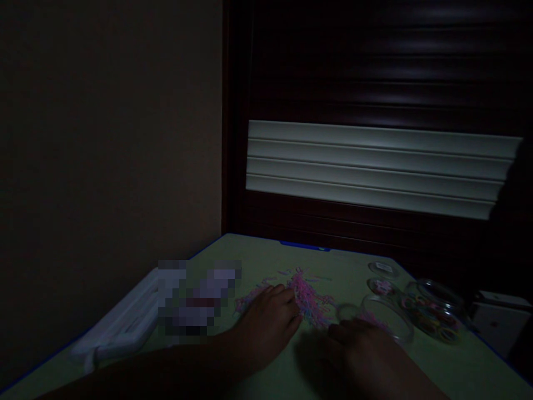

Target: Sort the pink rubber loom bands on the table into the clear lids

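Left hand [270, 319] at pile of small pink pieces [308, 300]; right hand [362, 353] by clear round container [403, 325]; grips cannot be determined.

Dim room, most likely in a home: plain brown wall [112, 122] meets dark, glossy horizontal panelling [366, 66] with a pale slatted band [366, 168] across it. Green-topped, blue-edged table [250, 254] sits in the corner, bearing a clear jar [447, 297] of coloured rings [447, 334]. Which room, cannot tell.
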`<act>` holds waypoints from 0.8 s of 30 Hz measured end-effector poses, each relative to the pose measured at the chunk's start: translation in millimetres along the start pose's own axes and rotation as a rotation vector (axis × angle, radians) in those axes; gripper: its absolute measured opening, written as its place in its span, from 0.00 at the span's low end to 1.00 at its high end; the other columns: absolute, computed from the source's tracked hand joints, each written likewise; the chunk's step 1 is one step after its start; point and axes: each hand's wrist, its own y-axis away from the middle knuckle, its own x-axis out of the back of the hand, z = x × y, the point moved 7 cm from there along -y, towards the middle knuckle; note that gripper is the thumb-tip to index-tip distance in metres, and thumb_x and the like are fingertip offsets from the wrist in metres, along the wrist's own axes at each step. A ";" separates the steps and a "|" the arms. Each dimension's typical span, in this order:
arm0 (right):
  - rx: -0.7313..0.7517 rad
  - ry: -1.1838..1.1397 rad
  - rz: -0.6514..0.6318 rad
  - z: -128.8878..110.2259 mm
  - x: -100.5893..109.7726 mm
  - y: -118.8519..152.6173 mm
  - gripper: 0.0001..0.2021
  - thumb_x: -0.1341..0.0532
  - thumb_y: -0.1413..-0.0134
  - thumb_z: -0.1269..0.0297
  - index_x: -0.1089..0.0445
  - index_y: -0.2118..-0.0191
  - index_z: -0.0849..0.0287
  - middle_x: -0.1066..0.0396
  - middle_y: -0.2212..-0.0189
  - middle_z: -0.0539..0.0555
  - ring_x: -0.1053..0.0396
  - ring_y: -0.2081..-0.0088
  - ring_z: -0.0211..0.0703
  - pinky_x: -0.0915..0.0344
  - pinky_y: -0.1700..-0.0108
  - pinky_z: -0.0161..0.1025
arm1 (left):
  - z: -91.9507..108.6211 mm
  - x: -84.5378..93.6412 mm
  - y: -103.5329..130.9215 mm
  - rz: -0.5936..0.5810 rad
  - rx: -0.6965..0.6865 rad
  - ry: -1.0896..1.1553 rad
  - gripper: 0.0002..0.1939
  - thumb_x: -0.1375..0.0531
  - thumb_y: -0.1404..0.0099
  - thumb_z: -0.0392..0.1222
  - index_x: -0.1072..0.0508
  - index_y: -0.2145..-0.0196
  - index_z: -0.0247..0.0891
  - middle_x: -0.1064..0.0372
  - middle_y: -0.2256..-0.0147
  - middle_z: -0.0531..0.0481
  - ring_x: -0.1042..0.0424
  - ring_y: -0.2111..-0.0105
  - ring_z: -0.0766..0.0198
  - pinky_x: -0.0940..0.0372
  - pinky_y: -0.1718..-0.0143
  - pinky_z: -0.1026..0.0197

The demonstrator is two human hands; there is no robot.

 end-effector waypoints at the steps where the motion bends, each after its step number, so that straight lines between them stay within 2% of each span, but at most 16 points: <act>1: 0.004 -0.004 0.001 -0.4 0.4 0.2 0.08 0.33 0.66 0.73 0.32 0.78 0.56 0.31 0.81 0.45 0.33 0.80 0.38 0.45 0.78 0.35 | 0.1 -0.7 0.0 -0.006 -0.004 0.002 0.07 0.47 0.37 0.35 0.31 0.71 0.37 0.37 0.69 0.51 0.39 0.65 0.62 0.44 0.61 0.59; 11: -0.020 -0.033 -0.023 1.0 -2.6 0.6 0.07 0.33 0.65 0.72 0.32 0.78 0.56 0.31 0.81 0.46 0.34 0.81 0.39 0.47 0.79 0.36 | -0.6 -5.3 0.1 -0.015 -0.036 0.036 0.08 0.48 0.36 0.33 0.32 0.72 0.35 0.38 0.68 0.51 0.39 0.65 0.64 0.44 0.64 0.62; 17: -0.013 -0.073 -0.003 -0.4 4.4 0.6 0.06 0.34 0.63 0.72 0.32 0.78 0.56 0.31 0.81 0.45 0.34 0.80 0.38 0.47 0.78 0.36 | 3.1 -5.0 -1.2 -0.033 -0.055 0.016 0.10 0.49 0.35 0.32 0.33 0.73 0.34 0.38 0.68 0.50 0.39 0.66 0.64 0.44 0.64 0.62; 20: -0.012 -0.098 -0.011 -0.4 1.0 2.0 0.06 0.35 0.62 0.71 0.33 0.78 0.55 0.32 0.81 0.45 0.34 0.80 0.38 0.47 0.77 0.36 | 3.7 -5.7 -0.9 -0.048 -0.048 0.017 0.10 0.50 0.34 0.32 0.33 0.72 0.34 0.38 0.68 0.49 0.39 0.65 0.63 0.43 0.64 0.62; 24: -0.040 -0.105 0.042 2.4 -6.4 4.1 0.06 0.36 0.64 0.71 0.33 0.80 0.55 0.33 0.82 0.44 0.35 0.82 0.38 0.49 0.78 0.37 | 1.6 -9.0 0.5 -0.036 -0.051 0.037 0.10 0.51 0.34 0.33 0.33 0.71 0.35 0.38 0.68 0.49 0.39 0.65 0.63 0.43 0.62 0.62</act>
